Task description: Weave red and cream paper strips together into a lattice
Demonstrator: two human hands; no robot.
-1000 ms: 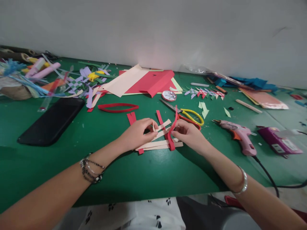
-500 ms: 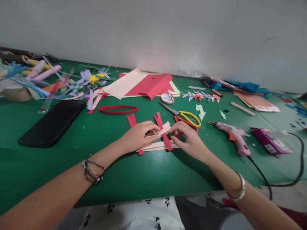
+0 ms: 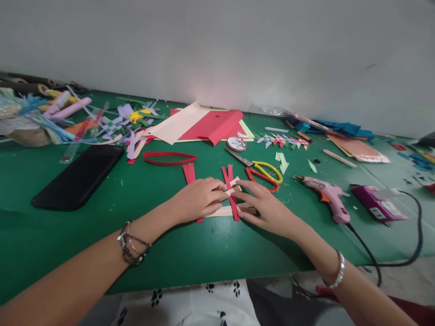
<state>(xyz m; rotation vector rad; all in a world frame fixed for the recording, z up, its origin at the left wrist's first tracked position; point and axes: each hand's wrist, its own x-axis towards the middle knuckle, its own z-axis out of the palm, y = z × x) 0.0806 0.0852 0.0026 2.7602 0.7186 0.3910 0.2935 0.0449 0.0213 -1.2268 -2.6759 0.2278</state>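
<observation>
Fingers: we see our left hand point(image 3: 199, 199) lying flat with its fingers point(image 3: 217, 194) together, pressing down on the cream paper strips point(image 3: 222, 211); our right hand point(image 3: 263, 206) has its fingers point(image 3: 243, 192) stretched out and slightly spread, pressing the same weave from the other side. Neither hand pinches anything.
Weave: we count two red paper strips point(image 3: 233, 199) standing upright across the cream strips between the hands, and a third red strip point(image 3: 189, 173) just beyond the left hand; how many cream strips lie under the hands we cannot tell.
Writing: we can read no brand or label; the purple box point(image 3: 379, 204) at the right carries a white label too small to read.
Tools: we count one pair of scissors point(image 3: 263, 171) with yellow and red handles just beyond the right hand, one pink glue gun point(image 3: 324, 192) with a black cord to its right, and one round tin point(image 3: 237, 144) behind the scissors.
Other things: one black phone point(image 3: 79, 176) lies face down well to the left; one red paper loop point(image 3: 169, 158) lies behind the left hand; red and cream paper sheets point(image 3: 204, 123) lie near the wall, and woven scraps point(image 3: 115, 124) are heaped at the left.
Surface: we work on a green desk point(image 3: 210, 249) set against a plain pale wall point(image 3: 217, 45).
</observation>
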